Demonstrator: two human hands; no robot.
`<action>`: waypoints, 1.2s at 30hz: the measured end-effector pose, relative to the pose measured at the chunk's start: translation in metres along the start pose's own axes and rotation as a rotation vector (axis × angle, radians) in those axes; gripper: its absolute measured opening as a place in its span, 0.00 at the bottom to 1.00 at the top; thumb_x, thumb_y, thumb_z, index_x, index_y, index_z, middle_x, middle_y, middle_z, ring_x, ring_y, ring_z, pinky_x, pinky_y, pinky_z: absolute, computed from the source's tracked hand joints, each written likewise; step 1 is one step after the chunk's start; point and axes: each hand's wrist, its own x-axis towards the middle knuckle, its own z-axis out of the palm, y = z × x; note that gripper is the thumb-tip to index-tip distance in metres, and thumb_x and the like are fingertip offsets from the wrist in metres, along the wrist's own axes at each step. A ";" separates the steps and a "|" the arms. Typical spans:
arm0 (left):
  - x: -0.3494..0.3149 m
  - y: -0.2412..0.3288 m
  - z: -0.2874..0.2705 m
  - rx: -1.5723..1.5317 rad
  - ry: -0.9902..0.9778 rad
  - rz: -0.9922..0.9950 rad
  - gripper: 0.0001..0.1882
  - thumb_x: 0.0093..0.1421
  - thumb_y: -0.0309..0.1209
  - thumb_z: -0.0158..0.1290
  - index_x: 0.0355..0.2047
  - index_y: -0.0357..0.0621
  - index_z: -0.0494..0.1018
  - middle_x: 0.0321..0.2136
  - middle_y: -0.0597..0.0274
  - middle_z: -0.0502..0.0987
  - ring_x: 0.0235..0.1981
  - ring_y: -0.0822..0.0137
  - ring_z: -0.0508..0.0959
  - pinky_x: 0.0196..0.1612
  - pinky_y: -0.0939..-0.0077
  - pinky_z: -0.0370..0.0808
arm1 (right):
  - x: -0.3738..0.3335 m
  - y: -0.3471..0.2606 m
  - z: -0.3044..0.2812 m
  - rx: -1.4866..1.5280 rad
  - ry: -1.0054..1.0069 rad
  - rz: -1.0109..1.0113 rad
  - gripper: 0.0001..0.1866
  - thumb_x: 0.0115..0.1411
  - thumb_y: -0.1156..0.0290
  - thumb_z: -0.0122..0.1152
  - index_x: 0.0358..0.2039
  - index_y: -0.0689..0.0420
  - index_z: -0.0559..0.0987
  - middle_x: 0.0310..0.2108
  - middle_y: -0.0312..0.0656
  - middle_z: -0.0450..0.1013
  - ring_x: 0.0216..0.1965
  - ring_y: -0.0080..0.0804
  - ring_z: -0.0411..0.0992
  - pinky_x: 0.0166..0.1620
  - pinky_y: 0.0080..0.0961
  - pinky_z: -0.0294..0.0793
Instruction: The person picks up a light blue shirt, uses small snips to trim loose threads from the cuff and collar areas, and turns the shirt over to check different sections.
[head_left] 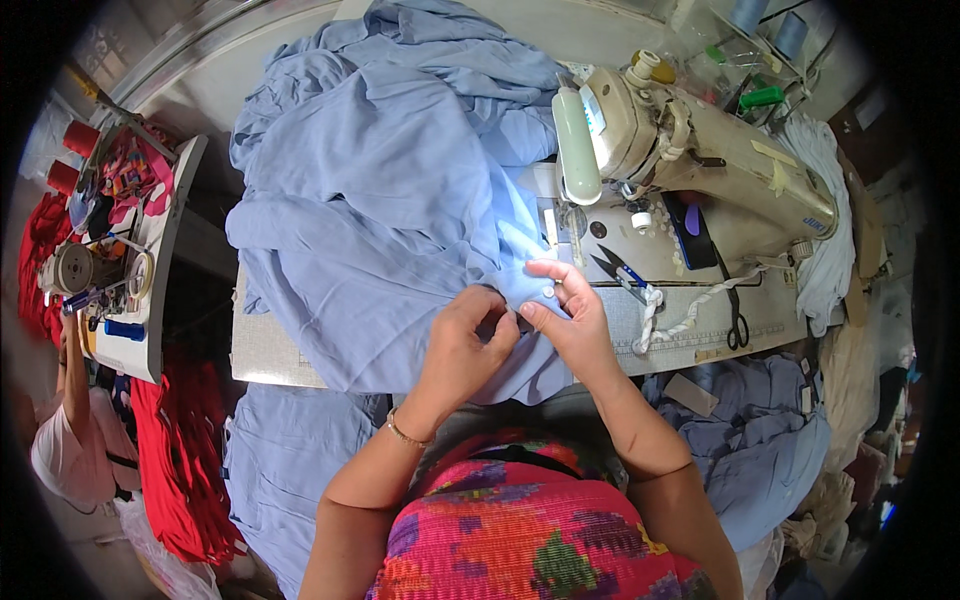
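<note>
A large heap of light blue fabric (pixel 370 190), apparently a garment, spreads over the left half of the sewing table (pixel 270 345) and hangs over its front edge. My left hand (pixel 472 330) is closed, thumb and fingers pinching the fabric's edge. Beside it, my right hand (pixel 575 320) grips the same cloth between thumb and fingers. A small white button (pixel 548 291) shows on the cloth between my right thumb and fingers. The sewing machine (pixel 690 140) stands just beyond and right of my hands, its lamp (pixel 577 150) lighting the cloth.
On the table's right lie thread snips (pixel 622 272), black scissors (pixel 737 325), a dark phone (pixel 692 235) and a white braided cord (pixel 690 318). Blue garments (pixel 745 440) are piled below right. At far left, a person (pixel 80 440) sits by another machine (pixel 75 270) and red cloth (pixel 185 460).
</note>
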 end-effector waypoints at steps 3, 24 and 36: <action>0.002 -0.001 0.000 -0.015 -0.032 -0.015 0.04 0.51 0.22 0.50 0.25 0.32 0.68 0.22 0.62 0.67 0.23 0.75 0.67 0.27 0.81 0.65 | 0.000 0.000 0.000 -0.023 0.003 -0.026 0.19 0.54 0.81 0.55 0.48 0.63 0.66 0.39 0.39 0.71 0.40 0.17 0.67 0.44 0.16 0.67; 0.016 -0.010 -0.009 -0.037 -0.228 0.013 0.03 0.47 0.19 0.50 0.22 0.33 0.67 0.35 0.58 0.65 0.35 0.67 0.67 0.36 0.81 0.65 | 0.011 0.023 -0.014 0.172 -0.048 0.147 0.13 0.52 0.78 0.57 0.40 0.59 0.72 0.38 0.36 0.69 0.40 0.18 0.65 0.45 0.16 0.64; 0.014 -0.013 -0.009 -0.405 -0.187 -0.071 0.05 0.50 0.19 0.51 0.20 0.35 0.68 0.45 0.62 0.68 0.29 0.80 0.67 0.31 0.87 0.65 | 0.017 0.023 -0.012 0.359 -0.129 0.358 0.14 0.55 0.78 0.55 0.43 0.60 0.70 0.36 0.34 0.70 0.37 0.16 0.66 0.42 0.14 0.65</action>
